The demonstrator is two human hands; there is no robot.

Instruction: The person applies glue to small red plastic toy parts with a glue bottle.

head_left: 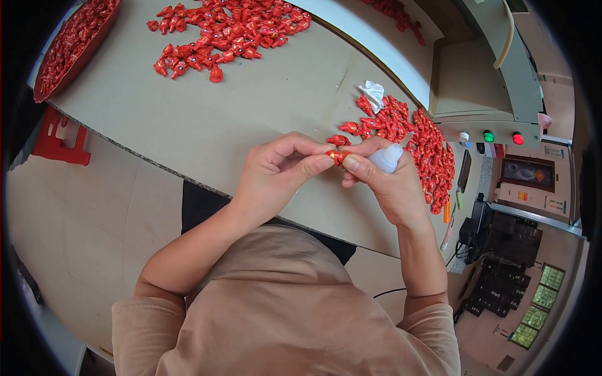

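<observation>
Between the fingertips of both hands, above the table, is a small shiny red figure with yellow marks. My left hand pinches its left end with thumb and forefinger. My right hand pinches the right end with its thumb and fingers. That same hand also keeps a whitish squeeze bottle with a thin tip in its grip, the tip pointing up and right. Another red figure lies just beyond the fingertips. A dense pile of similar red figures spreads to the right of my right hand.
More red figures lie scattered at the far side, and a red basin full of them stands at far left. Crumpled white tissue sits by the pile. A grey machine housing with green and red buttons borders the right. A red stool stands below the table.
</observation>
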